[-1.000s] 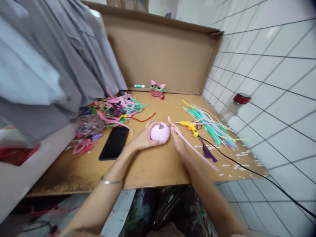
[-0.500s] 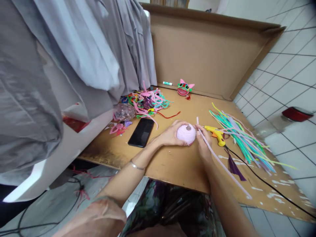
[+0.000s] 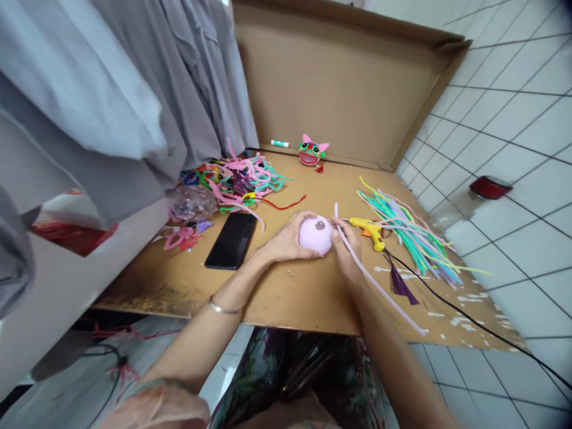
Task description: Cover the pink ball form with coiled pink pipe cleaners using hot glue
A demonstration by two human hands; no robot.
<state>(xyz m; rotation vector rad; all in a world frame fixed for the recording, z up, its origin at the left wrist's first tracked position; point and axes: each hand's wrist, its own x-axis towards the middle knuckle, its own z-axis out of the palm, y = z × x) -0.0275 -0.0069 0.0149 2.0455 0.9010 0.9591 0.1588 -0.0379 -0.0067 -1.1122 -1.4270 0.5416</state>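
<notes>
A pale pink ball wrapped in pipe cleaner (image 3: pixel 315 234) rests on the cardboard sheet (image 3: pixel 290 292). My left hand (image 3: pixel 281 239) cups the ball from the left. My right hand (image 3: pixel 347 253) presses against its right side and pinches a long pale pink pipe cleaner (image 3: pixel 379 285), which trails toward the lower right. A yellow glue gun (image 3: pixel 367 229) lies just right of my right hand, its black cord (image 3: pixel 469 325) running off to the right.
A black phone (image 3: pixel 231 239) lies left of the ball. Tangled coloured pipe cleaners (image 3: pixel 236 182) sit behind it; straight ones (image 3: pixel 411 232) fan out at right. A small pink cat-faced figure (image 3: pixel 311 152) and a glue stick (image 3: pixel 280 143) stand by the cardboard back wall. Grey clothes (image 3: pixel 111 101) hang at left. A red-lidded jar (image 3: pixel 478 195) lies on the tiles.
The view has shifted; both hands stay on the ball with the pipe cleaner held against it. Nothing was let go or picked up.
</notes>
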